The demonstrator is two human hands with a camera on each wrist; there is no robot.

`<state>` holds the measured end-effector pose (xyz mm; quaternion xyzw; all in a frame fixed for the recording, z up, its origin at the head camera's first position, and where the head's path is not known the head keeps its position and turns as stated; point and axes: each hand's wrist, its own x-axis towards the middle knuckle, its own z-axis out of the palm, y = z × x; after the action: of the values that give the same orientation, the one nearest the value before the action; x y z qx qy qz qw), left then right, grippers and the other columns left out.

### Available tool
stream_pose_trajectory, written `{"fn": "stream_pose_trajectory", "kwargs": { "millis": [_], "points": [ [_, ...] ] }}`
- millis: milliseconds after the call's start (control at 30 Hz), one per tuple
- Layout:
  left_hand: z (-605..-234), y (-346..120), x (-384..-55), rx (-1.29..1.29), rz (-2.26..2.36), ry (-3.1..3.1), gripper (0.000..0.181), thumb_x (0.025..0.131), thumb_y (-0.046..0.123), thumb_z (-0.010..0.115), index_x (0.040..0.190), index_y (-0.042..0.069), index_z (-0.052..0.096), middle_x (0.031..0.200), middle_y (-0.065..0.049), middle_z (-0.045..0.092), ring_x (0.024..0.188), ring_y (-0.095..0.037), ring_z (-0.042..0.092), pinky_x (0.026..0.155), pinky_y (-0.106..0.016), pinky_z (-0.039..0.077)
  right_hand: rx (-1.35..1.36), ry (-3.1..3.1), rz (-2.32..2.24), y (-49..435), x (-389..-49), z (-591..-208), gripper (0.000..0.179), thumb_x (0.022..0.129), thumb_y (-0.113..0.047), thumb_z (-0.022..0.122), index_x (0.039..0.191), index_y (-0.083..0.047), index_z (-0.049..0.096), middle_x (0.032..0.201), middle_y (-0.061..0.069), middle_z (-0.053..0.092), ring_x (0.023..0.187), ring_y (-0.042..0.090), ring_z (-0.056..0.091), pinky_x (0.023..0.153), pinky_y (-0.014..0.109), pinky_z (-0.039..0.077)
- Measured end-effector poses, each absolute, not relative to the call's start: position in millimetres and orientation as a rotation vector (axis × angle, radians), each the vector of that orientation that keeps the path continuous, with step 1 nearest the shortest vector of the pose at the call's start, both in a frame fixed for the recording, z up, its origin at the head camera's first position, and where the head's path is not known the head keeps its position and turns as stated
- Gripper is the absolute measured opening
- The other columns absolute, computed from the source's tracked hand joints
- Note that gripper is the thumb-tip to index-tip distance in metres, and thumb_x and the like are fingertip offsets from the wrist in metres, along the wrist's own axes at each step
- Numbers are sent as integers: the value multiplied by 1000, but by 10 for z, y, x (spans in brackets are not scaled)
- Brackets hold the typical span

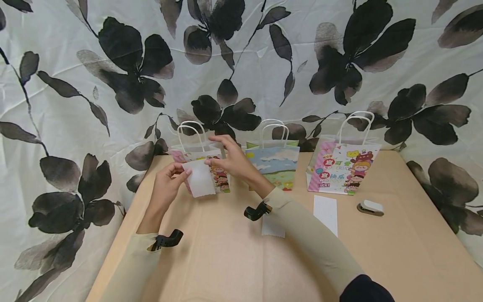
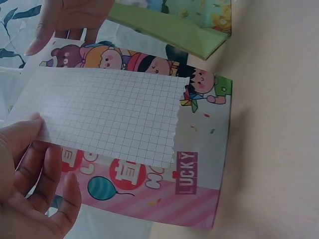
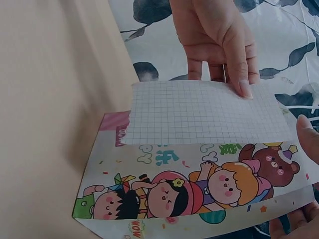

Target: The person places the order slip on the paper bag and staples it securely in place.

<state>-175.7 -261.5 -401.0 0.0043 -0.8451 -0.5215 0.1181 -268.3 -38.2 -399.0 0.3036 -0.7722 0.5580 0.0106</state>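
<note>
In the head view, my left hand [image 1: 170, 182] pinches a small sheet of grid paper [image 1: 201, 179] by its left edge, thumb in front. The sheet lies over the front of the leftmost gift bag [image 1: 222, 178], a cartoon-printed paper bag with white handles; the sheet's lower edge is zigzag-cut. My right hand [image 1: 235, 161] is at the bag's upper right, thumb and fingers spread. In the right wrist view, its thumb [image 3: 307, 137] stands apart from the sheet, and its fingers are partly hidden by the bag's edge.
A landscape-printed gift bag [image 1: 271, 163] stands in the middle, a larger cartoon gift bag [image 1: 339, 167] to its right. Two more paper sheets lie on the table, one [image 1: 325, 214] before the right bag and another [image 1: 273, 226] partly under the right forearm. A stapler [image 1: 370, 207] lies farther right.
</note>
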Motion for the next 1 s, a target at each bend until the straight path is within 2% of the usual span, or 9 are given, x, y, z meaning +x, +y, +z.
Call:
{"fn": "stream_pose_trajectory", "kwargs": {
  "millis": [200, 333, 467, 600, 1000],
  "points": [
    [-3861, -2573, -1759, 48, -1481, -2470, 21, 96, 6, 70, 108, -10, 66, 101, -15, 67, 91, -9, 59, 74, -17, 46, 936, -2446, 1778, -408, -2698, -3945, 65, 85, -32, 84, 142, -18, 56, 140, -1, 53, 129, 16, 50, 108, 45, 44],
    [-3973, -2646, -1850, 72, -1472, -2453, 20, 96, 11, 71, 107, -5, 68, 101, -11, 66, 91, -6, 59, 75, -18, 46, 904, -2494, 1785, -433, -2712, -3927, 61, 86, -32, 83, 140, -19, 58, 141, -3, 55, 127, 14, 51, 105, 41, 47],
    [-4068, -2717, -1925, 65, -1439, -2445, 22, 95, 18, 73, 107, 0, 70, 102, -10, 66, 93, -7, 59, 77, -19, 46, 874, -2518, 1824, -452, -2723, -3915, 54, 86, -29, 83, 134, -16, 61, 132, 1, 58, 110, 17, 57, 90, 33, 54],
    [-4079, -2724, -1951, 26, -1452, -2417, 25, 94, 21, 74, 106, -1, 70, 101, -13, 66, 93, -10, 60, 77, -19, 47, 866, -2522, 1857, -465, -2736, -3919, 49, 87, -27, 83, 129, -14, 61, 123, 4, 59, 98, 18, 61, 78, 28, 57],
    [-4010, -2651, -1954, 35, -1458, -2382, 21, 93, 16, 76, 103, -2, 70, 94, -5, 65, 86, -10, 61, 72, -16, 48, 862, -2538, 1893, -493, -2738, -3931, 43, 90, -25, 79, 127, -11, 60, 118, 6, 64, 90, 17, 67, 75, 27, 58]
  ]
}}
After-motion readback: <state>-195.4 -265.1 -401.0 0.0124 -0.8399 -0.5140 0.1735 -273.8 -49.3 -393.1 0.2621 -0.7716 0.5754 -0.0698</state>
